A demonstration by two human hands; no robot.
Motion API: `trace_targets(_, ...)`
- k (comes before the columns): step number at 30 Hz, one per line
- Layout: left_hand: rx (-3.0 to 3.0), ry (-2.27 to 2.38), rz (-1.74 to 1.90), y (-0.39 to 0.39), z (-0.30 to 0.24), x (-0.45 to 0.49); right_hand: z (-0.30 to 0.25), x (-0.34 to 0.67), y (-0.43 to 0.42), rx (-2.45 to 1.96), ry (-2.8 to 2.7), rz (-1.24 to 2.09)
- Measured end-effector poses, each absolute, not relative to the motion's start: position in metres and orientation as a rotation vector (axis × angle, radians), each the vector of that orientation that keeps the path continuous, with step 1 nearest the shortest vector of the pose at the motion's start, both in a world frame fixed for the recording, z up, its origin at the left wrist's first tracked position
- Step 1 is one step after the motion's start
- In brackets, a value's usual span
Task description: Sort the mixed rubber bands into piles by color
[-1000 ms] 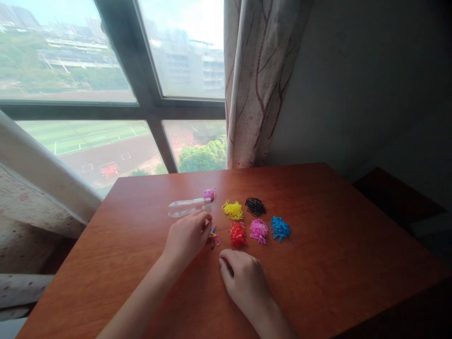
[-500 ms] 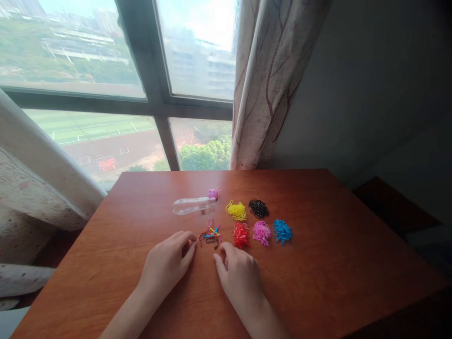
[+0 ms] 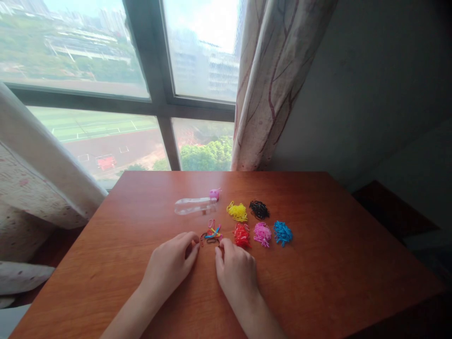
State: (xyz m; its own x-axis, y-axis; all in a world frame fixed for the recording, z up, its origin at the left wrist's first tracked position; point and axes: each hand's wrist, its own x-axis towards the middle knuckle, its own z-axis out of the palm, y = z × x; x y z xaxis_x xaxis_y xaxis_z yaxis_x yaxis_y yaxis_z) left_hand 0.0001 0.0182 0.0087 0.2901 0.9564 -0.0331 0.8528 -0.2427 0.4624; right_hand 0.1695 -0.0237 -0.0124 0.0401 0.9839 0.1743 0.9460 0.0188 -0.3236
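Note:
A small mixed pile of rubber bands (image 3: 213, 231), in pink, yellow, blue, red and black, lies on the table between my hands. My left hand (image 3: 173, 256) rests at the pile's left edge, fingers curled and tips close to the thumb, beside a reddish band. Whether anything is between those tips is hidden. My right hand (image 3: 237, 266) has thumb and forefinger closed at the pile's lower right, on the end of a black rubber band (image 3: 212, 241). Just right of the pile lies a heap of red bands (image 3: 242, 235).
Separate heaps of yellow (image 3: 237, 211), black (image 3: 259, 210), pink (image 3: 262, 234) and blue bands (image 3: 283, 233) lie to the right. Behind the pile, a clear plastic container (image 3: 194, 206) lies on its side near a purple piece (image 3: 214, 194). The wooden table (image 3: 318, 282) meets a window.
My right thumb and forefinger have come together at the black band. My left hand has shifted slightly right, closer to the pile. The view has shifted a little.

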Motion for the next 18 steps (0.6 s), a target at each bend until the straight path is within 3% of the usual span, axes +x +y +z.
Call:
trace_targets(12, 2.169, 1.613, 0.339, 0.018, 0.009, 0.000, -0.015, 0.172, -0.027, -1.896, -1.896, 0.101)
trace_targets(18, 2.160, 1.620, 0.321, 0.018, 0.011, 0.001, 0.009, 0.203, -0.020, -1.765, -1.779, 0.045)
